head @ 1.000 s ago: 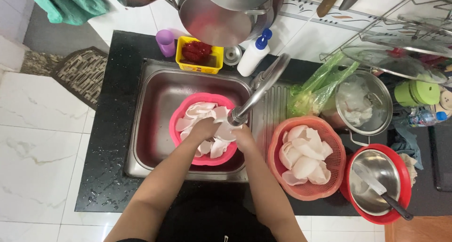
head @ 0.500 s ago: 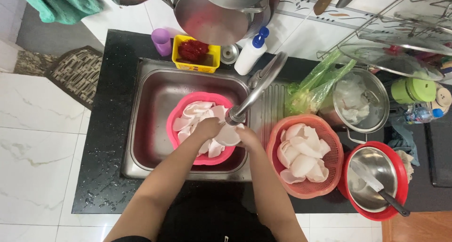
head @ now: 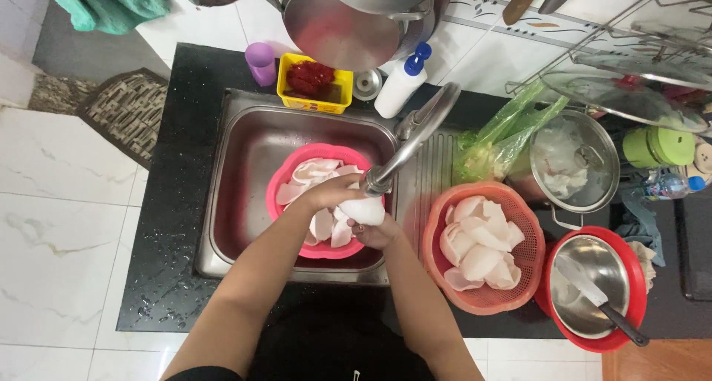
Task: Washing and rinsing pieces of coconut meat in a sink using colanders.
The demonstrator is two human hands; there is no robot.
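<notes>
Both forearms are entering from the bottom centre of the frame and meeting over the sink (head: 245, 151). The right hand (head: 377, 234) is cupping a white piece (head: 362, 211) from below, fingers curled under it. The left hand (head: 330, 194) is lying over the top of the same piece, fingers closed down on it. The piece is sitting between the two hands, directly under the faucet (head: 415, 138) spout, above the right edge of the pink basin (head: 285, 184).

The pink basin is resting in the sink at frame centre and is holding more pale, curved pieces. Just right of the sink, on the black counter (head: 159, 277), an orange basket (head: 519, 270) is holding a heap of similar white pieces. At lower right, a steel bowl with a knife (head: 599, 301) in it is sitting inside a red basin (head: 630, 270).

Further back, a steel pot (head: 593, 158) is standing beside a green plastic bag (head: 504, 133). Along the rear edge of the sink, a purple cup (head: 260, 62), a yellow tub (head: 315, 92) with red contents and a white bottle (head: 400, 84) with a blue cap are standing in a row.
</notes>
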